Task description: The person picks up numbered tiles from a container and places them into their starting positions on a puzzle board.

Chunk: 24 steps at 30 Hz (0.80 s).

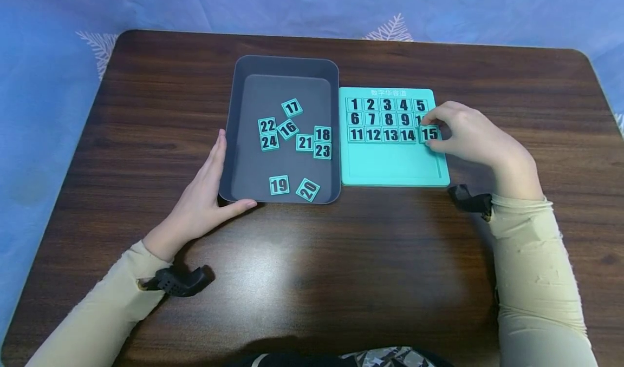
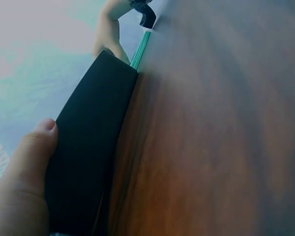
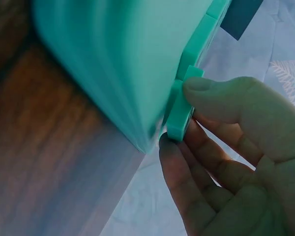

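My right hand [image 1: 470,134] pinches the number tile 15 [image 1: 429,133] between thumb and fingers, at the right end of the third row on the turquoise number board [image 1: 390,166]. The right wrist view shows this tile [image 3: 179,118] tilted at the end of the row. Tiles 1 to 14 lie in rows on the board, with 10 partly hidden by a fingertip. My left hand [image 1: 202,194] rests against the near left corner of the dark grey tray [image 1: 244,177], its fingers straight along the side and its thumb at the front edge [image 2: 83,147].
Loose tiles numbered 16 to 24 lie face up in the tray, among them the 17 tile [image 1: 292,107] and the 20 tile [image 1: 307,190]. Tray and board stand side by side on a dark wooden table [image 1: 302,259]. A blue cloth [image 1: 292,4] hangs behind it.
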{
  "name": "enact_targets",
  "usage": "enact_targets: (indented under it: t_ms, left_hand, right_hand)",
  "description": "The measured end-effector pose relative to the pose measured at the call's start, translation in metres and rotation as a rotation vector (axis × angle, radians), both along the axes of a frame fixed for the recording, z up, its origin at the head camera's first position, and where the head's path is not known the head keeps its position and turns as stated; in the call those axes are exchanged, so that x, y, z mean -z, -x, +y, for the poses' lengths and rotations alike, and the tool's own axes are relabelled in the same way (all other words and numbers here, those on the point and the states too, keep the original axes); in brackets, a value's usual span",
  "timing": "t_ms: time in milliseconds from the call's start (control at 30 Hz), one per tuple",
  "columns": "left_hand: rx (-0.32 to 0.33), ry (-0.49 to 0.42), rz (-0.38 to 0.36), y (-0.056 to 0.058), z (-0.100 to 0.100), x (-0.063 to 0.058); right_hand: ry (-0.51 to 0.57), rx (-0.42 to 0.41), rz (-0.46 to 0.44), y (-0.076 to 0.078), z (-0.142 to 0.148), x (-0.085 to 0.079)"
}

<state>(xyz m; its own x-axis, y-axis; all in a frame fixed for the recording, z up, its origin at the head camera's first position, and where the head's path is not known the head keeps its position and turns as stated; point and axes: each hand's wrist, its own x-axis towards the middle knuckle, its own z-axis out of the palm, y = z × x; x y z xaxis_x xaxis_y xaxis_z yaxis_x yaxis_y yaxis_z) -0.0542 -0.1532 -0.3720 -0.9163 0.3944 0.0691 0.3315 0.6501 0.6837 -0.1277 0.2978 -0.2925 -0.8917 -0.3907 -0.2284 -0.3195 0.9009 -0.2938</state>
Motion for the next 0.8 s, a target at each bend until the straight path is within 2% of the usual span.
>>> enact_targets:
  t_ms: [333,567,800]
  left_hand:
    - [-0.038,0.004,-0.041,-0.0075,-0.0019,-0.0019]
    - [-0.017,0.018,-0.020,-0.0051,0.0002,-0.0018]
    - [-0.012,0.005,-0.033,-0.0055,-0.0008,-0.0007]
  right_hand:
    - [0.000,-0.026,0.011,0.0037,-0.0031,0.0038]
    - [-0.009,-0.010,0.019,0.0014,-0.0019,0.0025]
    - [-0.010,0.006,0.009,0.0014,-0.0036,0.0050]
